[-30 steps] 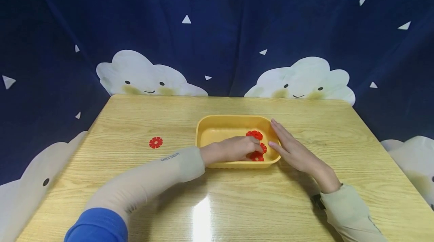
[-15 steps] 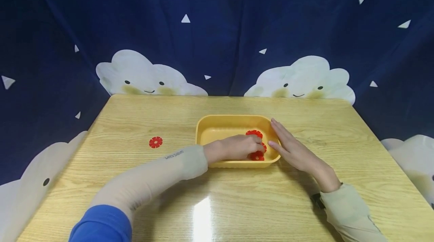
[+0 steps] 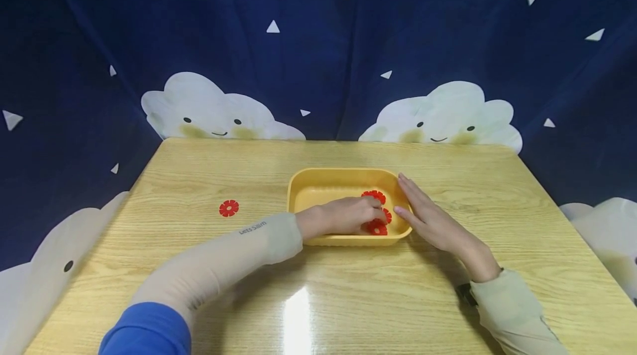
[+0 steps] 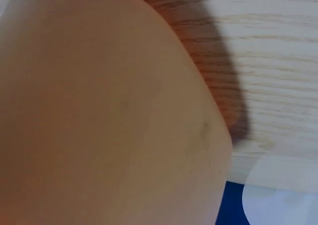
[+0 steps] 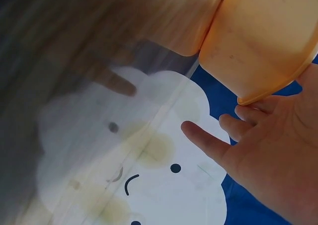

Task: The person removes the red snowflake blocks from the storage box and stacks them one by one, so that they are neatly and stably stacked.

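A yellow plastic basket [image 3: 328, 241] stands on the table, with several red notched snowflake discs [image 3: 379, 228] at its right end. My left hand [image 3: 350, 215] reaches into it from the left, fingers bent down among the discs; the fingertips are hidden, and I cannot tell whether they pinch a disc. Only bare skin of the left hand [image 4: 114, 111] fills the left wrist view. Straight fingers of my right hand [image 3: 433, 222] lie along the basket's right end, thumb at the rim. In the right wrist view the right hand [image 5: 278, 145] touches the basket wall [image 5: 258, 41].
A single red snowflake disc [image 3: 229, 208] lies on the wooden table [image 3: 239, 167], left of the basket. Behind the table's far edge hangs a dark blue curtain [image 3: 318, 56] with white clouds and triangles. Light glares off the tabletop near the front.
My left hand has shifted slightly among the discs in the basket, a little right and then back. The right hand and basket stay in place.
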`<state>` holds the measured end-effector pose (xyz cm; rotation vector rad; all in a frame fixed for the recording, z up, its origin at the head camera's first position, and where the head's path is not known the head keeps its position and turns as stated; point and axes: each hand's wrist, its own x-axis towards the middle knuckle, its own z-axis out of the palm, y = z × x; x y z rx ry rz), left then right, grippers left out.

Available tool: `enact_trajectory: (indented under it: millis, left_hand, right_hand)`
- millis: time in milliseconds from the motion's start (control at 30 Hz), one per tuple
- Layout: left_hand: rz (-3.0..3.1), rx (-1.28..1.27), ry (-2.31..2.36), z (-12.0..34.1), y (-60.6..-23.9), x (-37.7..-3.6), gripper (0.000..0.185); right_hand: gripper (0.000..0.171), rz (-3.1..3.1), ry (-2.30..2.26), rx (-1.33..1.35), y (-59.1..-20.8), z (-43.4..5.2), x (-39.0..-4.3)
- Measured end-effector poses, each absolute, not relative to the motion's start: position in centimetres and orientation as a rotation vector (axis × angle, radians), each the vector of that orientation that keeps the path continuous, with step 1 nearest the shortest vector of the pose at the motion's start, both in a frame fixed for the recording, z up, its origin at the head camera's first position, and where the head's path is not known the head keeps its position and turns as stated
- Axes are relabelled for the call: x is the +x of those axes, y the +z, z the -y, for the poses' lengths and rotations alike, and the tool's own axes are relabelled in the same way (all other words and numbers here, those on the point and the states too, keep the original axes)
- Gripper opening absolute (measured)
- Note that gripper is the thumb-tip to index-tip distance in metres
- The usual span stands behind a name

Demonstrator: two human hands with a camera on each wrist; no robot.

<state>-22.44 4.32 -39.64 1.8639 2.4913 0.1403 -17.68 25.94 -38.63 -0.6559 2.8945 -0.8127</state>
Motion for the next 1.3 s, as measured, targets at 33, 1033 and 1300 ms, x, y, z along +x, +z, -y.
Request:
enact_trajectory:
  millis: [33,1033,1300]
  left_hand:
    - [-2.494,1.869,0.147,-4.3,-39.6,-22.5,0.036]
    - [-2.597,1.541,0.642,1.9,-34.5,-23.0,0.035]
    - [-2.752,1.436,0.823,9.2,-33.2,-22.7,0.033]
  right_hand:
    - [0.067,-2.896,-0.815,-0.655,-38.6,-25.9,-17.7]
    - [0.068,-2.894,-0.809,-0.651,-38.7,-26.1,-17.6]
    - [0.068,-2.884,-0.818,-0.662,-38.7,-26.0,-17.6]
